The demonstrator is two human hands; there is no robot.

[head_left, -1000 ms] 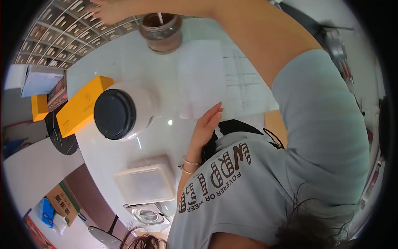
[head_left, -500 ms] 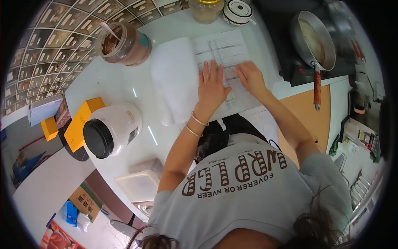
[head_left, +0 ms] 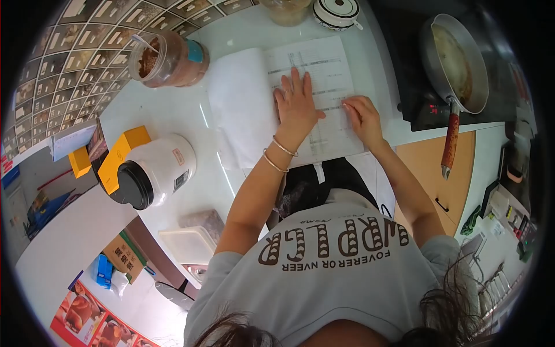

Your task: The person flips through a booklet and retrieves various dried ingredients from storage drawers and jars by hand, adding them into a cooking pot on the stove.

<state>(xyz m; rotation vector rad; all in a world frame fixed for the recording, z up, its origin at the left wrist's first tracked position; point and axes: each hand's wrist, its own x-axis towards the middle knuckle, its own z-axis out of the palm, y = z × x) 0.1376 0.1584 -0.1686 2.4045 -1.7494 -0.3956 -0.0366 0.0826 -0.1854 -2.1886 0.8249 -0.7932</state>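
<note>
An open paper booklet (head_left: 332,65) lies on the counter in front of me, printed tables on its right side. Its left side is a blank white page (head_left: 240,95) that bulges upward. My left hand (head_left: 297,107), with two bracelets at the wrist, rests flat on the printed page near the fold, fingers spread. At the right edge of that page, my right hand (head_left: 364,120) has its fingers bent and thumb close to the index finger, pinching the paper edge.
A frying pan (head_left: 457,63) sits on a black cooktop (head_left: 413,98), its handle jutting over the front edge. On the counter are a brown-powder jar (head_left: 179,61), a lidded enamel pot (head_left: 336,13), a white tub (head_left: 167,165), a yellow box (head_left: 124,156) and a plastic container (head_left: 191,246).
My right hand has moved down and right to the page's edge. The left hand stays on the page, fingers slightly more spread. The whole view has shifted a little.
</note>
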